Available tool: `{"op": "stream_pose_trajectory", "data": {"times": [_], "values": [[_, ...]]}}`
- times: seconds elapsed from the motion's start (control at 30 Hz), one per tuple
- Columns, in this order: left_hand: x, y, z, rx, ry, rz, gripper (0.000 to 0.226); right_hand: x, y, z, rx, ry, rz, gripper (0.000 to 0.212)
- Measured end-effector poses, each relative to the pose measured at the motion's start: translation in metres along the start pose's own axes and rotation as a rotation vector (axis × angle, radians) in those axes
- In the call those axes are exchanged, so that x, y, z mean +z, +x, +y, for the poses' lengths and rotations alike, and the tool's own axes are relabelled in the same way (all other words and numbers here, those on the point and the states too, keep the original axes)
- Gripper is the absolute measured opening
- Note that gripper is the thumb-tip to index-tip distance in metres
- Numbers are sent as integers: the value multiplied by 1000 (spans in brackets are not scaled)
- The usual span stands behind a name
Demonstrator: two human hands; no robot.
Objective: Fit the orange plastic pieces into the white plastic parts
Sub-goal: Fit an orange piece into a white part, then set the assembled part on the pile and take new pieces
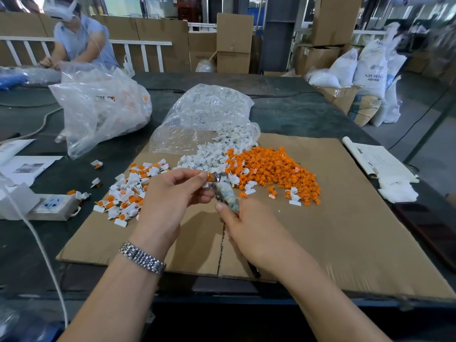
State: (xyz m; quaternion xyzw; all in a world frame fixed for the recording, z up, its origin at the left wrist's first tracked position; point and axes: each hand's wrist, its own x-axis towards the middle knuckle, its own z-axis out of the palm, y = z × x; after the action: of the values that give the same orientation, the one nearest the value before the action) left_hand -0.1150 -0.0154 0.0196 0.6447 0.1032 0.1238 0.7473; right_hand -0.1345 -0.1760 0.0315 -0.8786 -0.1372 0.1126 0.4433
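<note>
From the head camera, both forearms reach forward over the near edge of the desk (283,114), meeting above a flat sheet of cardboard (333,230) that covers its middle. The left hand (170,196), a metal watch (142,258) on its wrist, is raised with fingers curled, and its grip pinches a small orange piece (210,177) with a bit of white plastic at the fingertips. The right hand (249,230) lies lower and just beside it, its grip closed around the wrapped handle of a metal tool (223,190), thumb on top; the tool's tip touches the piece held in the left fingers. Just beyond the hands, toward the far edge of the cardboard, lies a heap of orange pieces (276,166), touching a spill of white parts (209,156) that pours from an open clear bag (204,117). Left of the hands, at the cardboard's left edge, sits a scatter of white parts with orange pieces in them (128,193). A second clear bag (98,107) stands toward the desk's far left corner, and a power strip (53,206) lies at the left edge. White sacks (370,67) beyond the right side read "ABS RESIN"; the smaller print is blurred.
</note>
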Motion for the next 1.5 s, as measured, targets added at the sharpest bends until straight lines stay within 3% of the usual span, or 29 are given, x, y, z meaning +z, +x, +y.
{"op": "stream_pose_trajectory", "data": {"times": [0.17, 0.33, 0.53, 0.63, 0.77, 0.83, 0.9, 1.0, 1.1, 1.2, 1.33, 1.4, 1.5], "values": [[-3, -5, -3, -30, 6, 8, 8, 4, 3, 5, 23, -100, 30, 35], [-1, -4, 0, -50, -51, -5, 7, -18, 9, 13, 21, -143, -64, 44], [-10, -2, -4, -15, 59, 25, 6, -33, 21, 47, -15, -644, 45, 39], [-19, 2, -11, 19, 208, 88, 9, -28, 23, 67, -57, -855, 11, 53], [-39, 22, -21, 102, 558, 301, 13, -26, 27, 82, -96, -767, 3, 67], [-46, 33, -22, 125, 729, 404, 14, -31, 32, 85, -68, -617, 15, 61], [-46, 39, -22, 182, 843, 457, 21, -38, 42, 86, -39, -470, 152, 46], [-29, 40, -22, 278, 845, 304, 17, -50, 66, 87, 52, -570, 351, 32], [4, 37, -26, 274, 825, 45, 11, -49, 85, 85, 167, -675, 342, 27], [34, 44, -32, 324, 942, -104, 10, -43, 94, 88, 207, -737, 339, 13], [50, 58, -45, 365, 1213, -83, 15, -41, 91, 94, 154, -567, 375, 8], [47, 63, -51, 356, 1267, -18, 18, -38, 85, 95, 113, -426, 411, 7], [39, 65, -57, 293, 1274, -44, 12, -32, 76, 95, 51, -291, 446, 7]]}}
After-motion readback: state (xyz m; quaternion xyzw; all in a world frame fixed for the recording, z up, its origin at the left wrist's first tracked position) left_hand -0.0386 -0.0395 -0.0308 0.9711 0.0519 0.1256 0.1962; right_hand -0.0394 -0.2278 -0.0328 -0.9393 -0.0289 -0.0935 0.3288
